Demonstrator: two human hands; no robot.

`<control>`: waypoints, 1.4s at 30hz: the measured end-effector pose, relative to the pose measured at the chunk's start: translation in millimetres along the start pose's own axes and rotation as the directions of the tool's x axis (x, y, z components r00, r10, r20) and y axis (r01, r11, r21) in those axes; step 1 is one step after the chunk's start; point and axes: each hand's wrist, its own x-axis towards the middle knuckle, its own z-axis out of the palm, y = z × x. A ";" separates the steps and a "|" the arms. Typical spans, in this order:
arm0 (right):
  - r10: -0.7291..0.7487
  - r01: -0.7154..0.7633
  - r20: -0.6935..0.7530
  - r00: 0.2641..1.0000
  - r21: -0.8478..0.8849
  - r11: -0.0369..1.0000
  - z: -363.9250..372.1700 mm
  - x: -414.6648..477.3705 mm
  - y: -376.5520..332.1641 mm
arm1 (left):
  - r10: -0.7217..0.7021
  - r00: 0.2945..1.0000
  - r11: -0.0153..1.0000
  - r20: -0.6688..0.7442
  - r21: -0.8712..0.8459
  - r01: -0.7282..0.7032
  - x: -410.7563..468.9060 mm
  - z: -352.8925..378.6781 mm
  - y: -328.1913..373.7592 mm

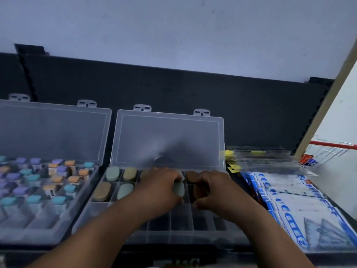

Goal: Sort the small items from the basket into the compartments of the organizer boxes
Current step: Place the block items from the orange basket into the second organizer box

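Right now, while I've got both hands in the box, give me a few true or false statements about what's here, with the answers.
1. The left organizer box and the middle organizer box both have their lids open. True.
2. The left hand holds a pale green oval piece. True.
3. The left organizer box holds oval pieces. False: it holds small capped bottles; the ovals sit in the middle one.
4. The right hand lies flat and empty. False: its fingers curl round a dark brown piece.
5. The middle organizer box's front compartments are full. False: they look empty.
6. Blue and white packets lie to the right of the middle organizer box. True.
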 end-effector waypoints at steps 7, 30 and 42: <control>-0.005 0.004 0.093 0.996 0.019 1.000 -2.0 4.9 2.6 | -0.021 0.999 0.984 0.050 0.179 0.012 4.4 10.8 -1.3; -0.382 0.354 -0.096 0.919 -0.226 0.908 18.9 32.1 -192.1 | -0.059 0.896 0.856 -0.441 0.440 0.273 -125.9 -130.2 -124.6; -0.653 0.640 -0.059 0.755 -0.151 0.754 93.4 22.0 -480.9 | -0.205 0.804 0.705 -0.558 0.486 0.516 -333.9 -267.2 -295.4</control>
